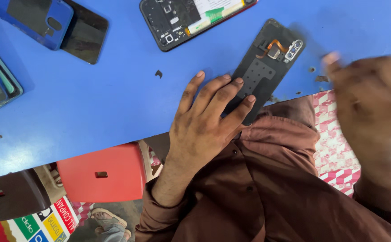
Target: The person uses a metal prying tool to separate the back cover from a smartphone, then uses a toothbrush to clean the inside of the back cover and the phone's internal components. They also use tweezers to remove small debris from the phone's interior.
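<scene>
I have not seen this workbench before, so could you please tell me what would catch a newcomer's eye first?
The left hand lies flat at the near edge of the bright blue table, its fingers pressing on a dark phone back cover, inner side up, with an orange flex cable. The right hand is a blur at the right edge. At the far edge lies an opened phone with its circuit board bare; a red stool stands below the table.

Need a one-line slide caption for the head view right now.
Left hand presses a black phone back cover onto the blue table; blurred right hand hovers beside it, opened phone above.
</scene>
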